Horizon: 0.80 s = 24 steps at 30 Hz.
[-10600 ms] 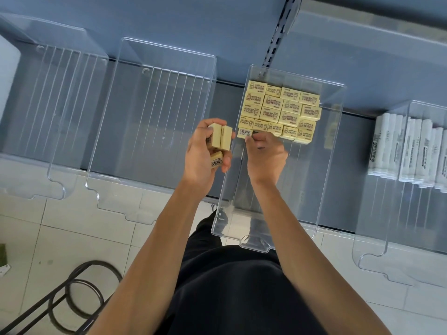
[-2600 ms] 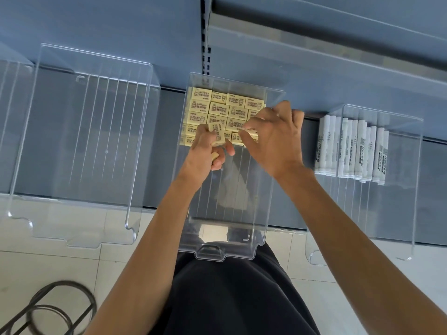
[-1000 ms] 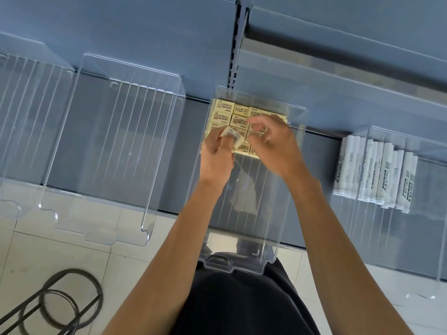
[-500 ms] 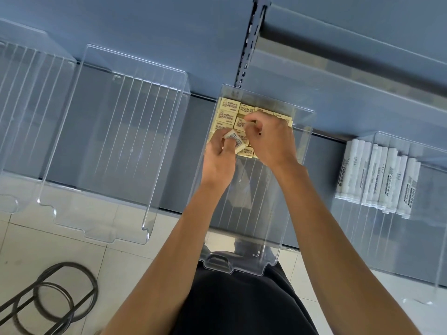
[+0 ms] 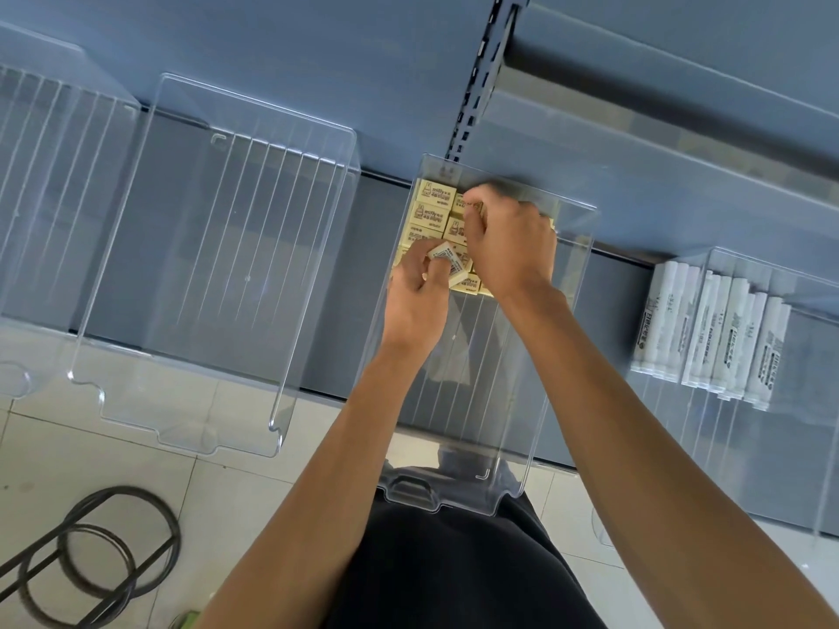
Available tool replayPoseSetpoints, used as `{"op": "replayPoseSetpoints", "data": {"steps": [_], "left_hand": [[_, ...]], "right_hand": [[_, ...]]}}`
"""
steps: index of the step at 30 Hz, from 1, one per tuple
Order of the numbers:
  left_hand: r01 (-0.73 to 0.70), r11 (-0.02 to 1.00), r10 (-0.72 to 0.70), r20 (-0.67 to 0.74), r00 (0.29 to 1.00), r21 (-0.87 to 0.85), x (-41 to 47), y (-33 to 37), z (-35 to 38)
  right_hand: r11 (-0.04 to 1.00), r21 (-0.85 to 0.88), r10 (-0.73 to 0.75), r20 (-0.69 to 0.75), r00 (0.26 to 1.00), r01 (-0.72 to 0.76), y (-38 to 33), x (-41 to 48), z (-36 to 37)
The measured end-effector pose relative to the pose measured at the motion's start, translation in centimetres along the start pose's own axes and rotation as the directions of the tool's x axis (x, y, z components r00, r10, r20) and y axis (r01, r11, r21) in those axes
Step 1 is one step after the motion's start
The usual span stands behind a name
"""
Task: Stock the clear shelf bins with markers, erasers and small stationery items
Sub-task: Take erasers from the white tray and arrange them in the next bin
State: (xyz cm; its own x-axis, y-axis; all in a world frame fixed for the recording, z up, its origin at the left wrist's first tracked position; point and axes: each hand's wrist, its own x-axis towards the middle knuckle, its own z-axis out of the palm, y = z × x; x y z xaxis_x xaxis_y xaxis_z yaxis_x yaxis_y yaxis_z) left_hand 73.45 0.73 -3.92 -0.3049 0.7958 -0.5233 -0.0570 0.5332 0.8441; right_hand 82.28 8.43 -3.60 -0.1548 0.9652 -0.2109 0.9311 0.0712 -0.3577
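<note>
Beside right hand (image 5: 510, 251), 1 eraser (image 5: 449, 264) pinched in left hand (image 5: 415, 306)

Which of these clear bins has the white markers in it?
The rightmost bin, where white markers lie side by side; the middle bin holds yellow erasers instead.

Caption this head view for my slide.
Left hand holds one eraser, right hand pinches a second eraser over stocked erasers in clear bin.

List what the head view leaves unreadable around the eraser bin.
- Head view, right hand covers some erasers: count hidden.
- Head view, its fingertips are motion-blurred: grip unclear.
- Head view, print on the markers: too small.
- Head view, far-left bin: cut off by the frame edge.
</note>
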Motion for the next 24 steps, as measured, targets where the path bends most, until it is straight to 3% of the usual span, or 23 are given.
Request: {"op": "replayPoseSetpoints", "data": {"steps": [17,24], "left_hand": [[0.02,0.995,-0.023,0.026,0.999,0.101,-0.09,0.12,-0.25],[0.028,0.994,-0.032,0.03,0.999,0.105,-0.57,0.69,-0.5]], "right_hand": [[1.0,-0.004,0.012,0.066,0.998,-0.011,0.23,0.05,-0.35],[0.995,0.101,-0.006,-0.035,0.999,0.009,0.9,-0.59,-0.19]]}}
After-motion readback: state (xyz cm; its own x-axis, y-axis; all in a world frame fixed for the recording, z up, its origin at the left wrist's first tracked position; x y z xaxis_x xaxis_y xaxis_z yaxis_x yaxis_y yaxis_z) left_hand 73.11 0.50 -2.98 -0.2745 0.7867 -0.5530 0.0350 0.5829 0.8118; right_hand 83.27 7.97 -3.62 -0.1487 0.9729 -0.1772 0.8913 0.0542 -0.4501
